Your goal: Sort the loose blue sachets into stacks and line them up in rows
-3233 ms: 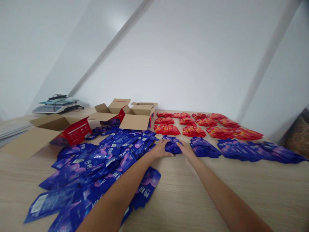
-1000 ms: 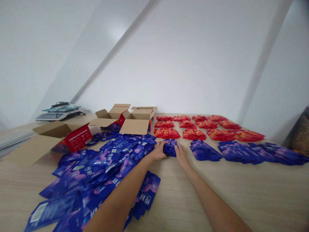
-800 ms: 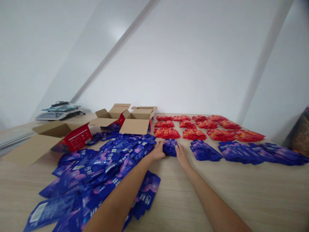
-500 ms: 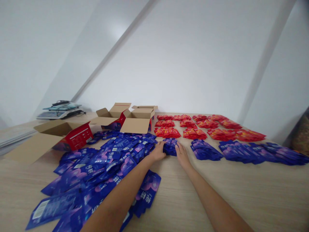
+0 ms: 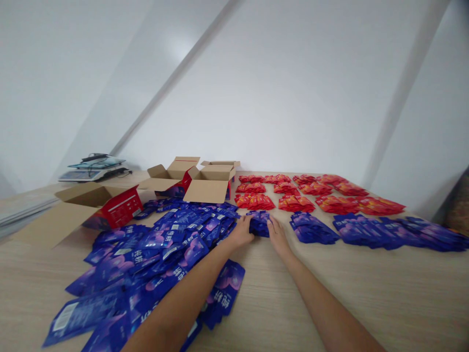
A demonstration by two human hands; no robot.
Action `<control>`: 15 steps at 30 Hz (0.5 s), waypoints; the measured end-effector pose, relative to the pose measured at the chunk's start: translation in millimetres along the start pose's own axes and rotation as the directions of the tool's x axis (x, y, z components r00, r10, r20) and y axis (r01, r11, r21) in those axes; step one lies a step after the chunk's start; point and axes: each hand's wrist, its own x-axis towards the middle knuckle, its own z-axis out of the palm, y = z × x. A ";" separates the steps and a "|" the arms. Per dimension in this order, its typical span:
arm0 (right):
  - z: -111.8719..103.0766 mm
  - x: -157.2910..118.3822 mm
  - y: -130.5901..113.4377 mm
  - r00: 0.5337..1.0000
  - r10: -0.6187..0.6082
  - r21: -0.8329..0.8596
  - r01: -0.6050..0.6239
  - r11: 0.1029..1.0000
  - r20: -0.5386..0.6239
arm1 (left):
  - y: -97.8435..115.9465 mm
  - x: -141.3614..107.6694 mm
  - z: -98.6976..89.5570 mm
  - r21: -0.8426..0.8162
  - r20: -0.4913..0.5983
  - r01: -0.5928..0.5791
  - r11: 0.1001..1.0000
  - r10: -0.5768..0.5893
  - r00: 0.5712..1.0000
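A small stack of blue packets [image 5: 260, 225] lies on the table between my two hands. My left hand [image 5: 242, 231] touches its left side with bent fingers, and my right hand [image 5: 276, 231] rests against its right side. Both hands are closed round the stack from the sides. A large loose heap of blue packets [image 5: 176, 239] spreads to the left, partly behind my left forearm. Right of my hands sit a blue pile [image 5: 311, 229] and a longer overlapping row of blue packets [image 5: 370, 232].
Several piles of red packets [image 5: 254, 201] stand in rows at the back of the wooden table [image 5: 271, 298]. Open cartons [image 5: 122, 208] with raised flaps stand at the left and back. A scale [image 5: 93, 172] is at the far left, beside a white wall.
Both hands stay at the small stack with almost no movement. The whole view has shifted very slightly.
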 end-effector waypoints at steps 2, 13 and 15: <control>0.2 0.4 0.0 1.000 -0.001 0.004 0.001 1.000 0.005 | -0.6 -0.4 -1.4 -0.005 -0.001 0.002 1.000 -0.002 1.000; -2.1 1.2 0.1 0.999 0.034 0.063 -0.033 0.997 -0.019 | 3.1 -5.1 -14.4 0.020 -0.094 0.037 0.999 -0.035 0.995; -4.0 0.5 -0.7 0.998 0.046 0.092 -0.043 0.995 -0.034 | 0.8 -4.9 -25.4 0.037 -0.241 0.074 0.997 -0.063 0.968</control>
